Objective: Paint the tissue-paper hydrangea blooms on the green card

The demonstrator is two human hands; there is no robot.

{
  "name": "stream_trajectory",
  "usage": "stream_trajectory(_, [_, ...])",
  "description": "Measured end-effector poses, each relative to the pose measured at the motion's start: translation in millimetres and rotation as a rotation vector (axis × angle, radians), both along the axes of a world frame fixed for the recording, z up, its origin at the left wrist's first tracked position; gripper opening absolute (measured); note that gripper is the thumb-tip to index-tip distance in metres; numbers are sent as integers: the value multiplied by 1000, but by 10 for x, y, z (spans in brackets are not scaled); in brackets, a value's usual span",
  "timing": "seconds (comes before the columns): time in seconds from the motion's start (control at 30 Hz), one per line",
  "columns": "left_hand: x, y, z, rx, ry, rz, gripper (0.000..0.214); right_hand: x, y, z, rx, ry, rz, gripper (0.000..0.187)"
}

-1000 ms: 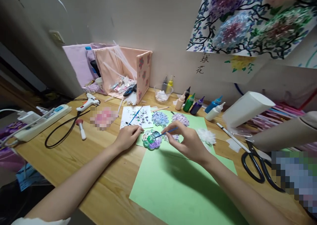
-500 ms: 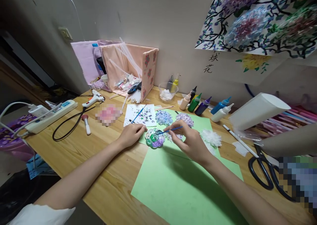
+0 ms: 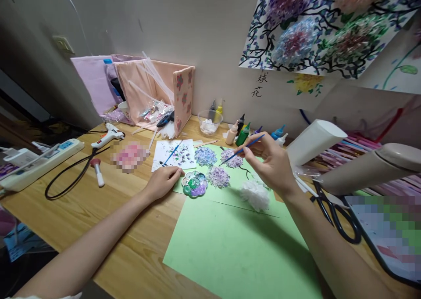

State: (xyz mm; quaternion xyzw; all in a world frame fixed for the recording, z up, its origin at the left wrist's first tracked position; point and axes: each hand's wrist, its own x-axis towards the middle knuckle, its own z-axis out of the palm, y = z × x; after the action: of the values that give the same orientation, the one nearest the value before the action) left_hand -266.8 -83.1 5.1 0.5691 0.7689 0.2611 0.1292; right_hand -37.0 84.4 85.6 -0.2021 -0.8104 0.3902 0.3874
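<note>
My right hand pinches a thin blue paintbrush, its tip over a purple painted flower on the green paper. Two more painted flowers, a blue one and a lilac one, lie beside it. My left hand rests with curled fingers on the wooden table, touching the edge of a flower-shaped paint palette filled with green and purple paint. A white tissue ball lies on the green paper below my right wrist.
Paint bottles and a clear cup stand by the wall. A pink box, glue gun, power strip, black scissors and a white paper with a second brush surround the work. Flower paintings hang above.
My right hand lifted the brush off the palette and moved it right and up to the purple flower. The left hand stayed by the palette.
</note>
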Motion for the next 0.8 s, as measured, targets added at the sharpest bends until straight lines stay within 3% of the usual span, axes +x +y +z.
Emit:
stream_trajectory(0.3, [-12, 3, -7, -17, 12, -2, 41, -94, -65, -125, -154, -86, 174, 7])
stream_trajectory(0.4, [-14, 3, -5, -17, 12, -10, 41, -101, -56, -142, -123, -127, 150, 6])
stream_trajectory(0.53, [-13, 5, 0, -15, 8, -15, 43, -88, -15, -136, -125, 13, 50, 9])
stream_trajectory(0.7, [-9, 3, 0, -16, 12, -25, 42, -112, -39, -165, -202, -43, 172, 13])
stream_trajectory(0.8, [-11, 1, -4, -14, 15, -25, 42, -123, -45, -188, -173, -94, 146, 15])
